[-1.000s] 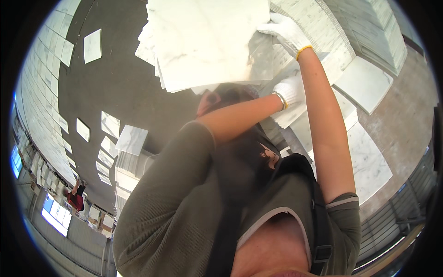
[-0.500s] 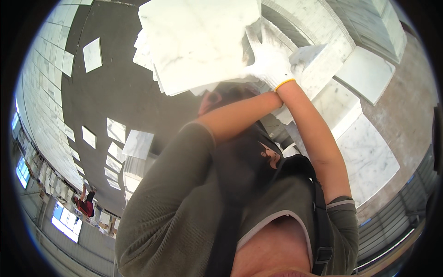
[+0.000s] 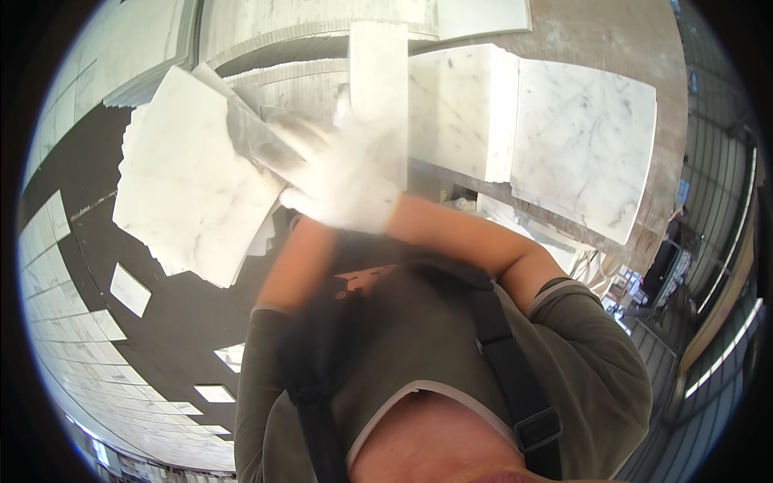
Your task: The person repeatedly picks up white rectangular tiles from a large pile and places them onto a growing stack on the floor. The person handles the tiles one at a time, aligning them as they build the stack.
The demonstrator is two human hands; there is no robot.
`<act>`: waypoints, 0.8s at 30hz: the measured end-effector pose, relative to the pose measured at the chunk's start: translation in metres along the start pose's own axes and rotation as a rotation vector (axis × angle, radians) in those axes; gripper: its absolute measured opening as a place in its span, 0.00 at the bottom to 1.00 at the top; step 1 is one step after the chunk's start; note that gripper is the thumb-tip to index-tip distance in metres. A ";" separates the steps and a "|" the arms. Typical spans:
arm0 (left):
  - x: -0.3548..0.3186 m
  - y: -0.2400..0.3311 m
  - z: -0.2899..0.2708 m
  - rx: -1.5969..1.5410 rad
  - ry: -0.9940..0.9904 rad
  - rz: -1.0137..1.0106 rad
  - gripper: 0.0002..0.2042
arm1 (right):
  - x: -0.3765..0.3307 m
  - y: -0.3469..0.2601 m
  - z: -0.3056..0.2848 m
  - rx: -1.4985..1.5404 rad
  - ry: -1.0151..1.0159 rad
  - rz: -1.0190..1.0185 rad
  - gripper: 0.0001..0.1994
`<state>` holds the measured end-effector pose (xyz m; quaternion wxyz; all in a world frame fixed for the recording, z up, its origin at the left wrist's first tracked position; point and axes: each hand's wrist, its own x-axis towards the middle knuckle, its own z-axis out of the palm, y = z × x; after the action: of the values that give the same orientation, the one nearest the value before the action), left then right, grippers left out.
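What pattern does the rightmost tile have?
The tile is white with irregular grey veins, best seen in the head view.

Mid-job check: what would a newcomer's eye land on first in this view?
Probably the right hand, a blurred white glove near the centre. Next comes the fanned stack of pale marble tiles left of it, its edges unevenly staggered. Off to the right, a broad grey-veined marble slab also stands out.

Lower left, dark floor (image 3: 177,314) with loose white tiles (image 3: 130,290); upper right, brownish surface (image 3: 600,36) bearing marble slabs (image 3: 584,145).
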<state>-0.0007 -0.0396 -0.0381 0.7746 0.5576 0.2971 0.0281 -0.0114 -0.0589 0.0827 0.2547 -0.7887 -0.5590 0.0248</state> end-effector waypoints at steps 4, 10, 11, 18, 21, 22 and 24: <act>-0.005 0.010 -0.003 0.349 0.032 -0.047 0.43 | -0.061 0.018 -0.038 0.152 0.049 0.310 0.27; -0.010 0.027 0.000 0.418 0.081 -0.195 0.53 | -0.160 0.061 -0.055 -0.163 -0.039 0.799 0.34; -0.011 0.029 0.001 0.423 0.085 -0.200 0.53 | -0.169 0.071 -0.062 -0.227 0.002 0.818 0.34; -0.013 0.032 0.000 0.386 0.086 -0.227 0.52 | -0.174 0.130 -0.093 -0.382 -0.108 1.222 0.32; -0.009 0.027 0.001 0.513 0.107 -0.245 0.55 | -0.172 0.132 -0.091 -0.368 -0.082 1.136 0.34; -0.008 0.026 0.001 0.484 0.102 -0.236 0.55 | -0.171 0.130 -0.087 -0.373 -0.055 1.059 0.34; -0.008 0.025 0.002 0.486 0.100 -0.235 0.55 | -0.168 0.122 -0.073 -0.262 -0.094 0.996 0.35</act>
<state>0.0007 -0.0347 -0.0125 0.6006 0.6867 0.3954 -0.1066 0.0558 -0.2666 0.0524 0.0858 -0.9825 -0.1249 0.1083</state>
